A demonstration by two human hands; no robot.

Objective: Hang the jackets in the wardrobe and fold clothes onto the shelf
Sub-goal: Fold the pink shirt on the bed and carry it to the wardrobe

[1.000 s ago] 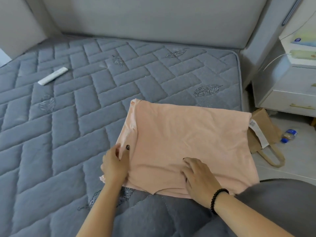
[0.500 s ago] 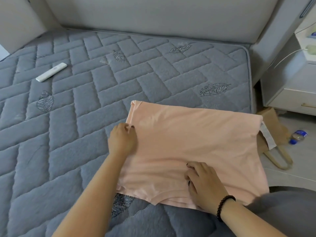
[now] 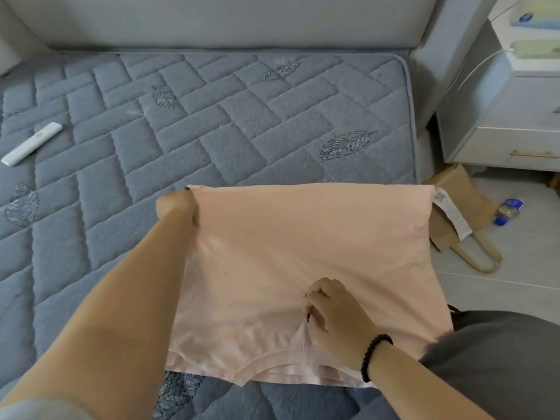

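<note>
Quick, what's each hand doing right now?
Left hand: grips the far left corner of the pink shirt.
Right hand: pinches the shirt near its near edge.

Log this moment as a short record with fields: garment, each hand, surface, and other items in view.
garment: peach-pink cotton top, lying flat on the bed, white care label at its right edge
left hand: left hand grips the top's far left corner
right hand: right hand pinches the fabric near the front hem
surface: grey quilted mattress
other items: white slim remote control on the mattress; brown paper bag and small plastic bottle on the floor
</note>
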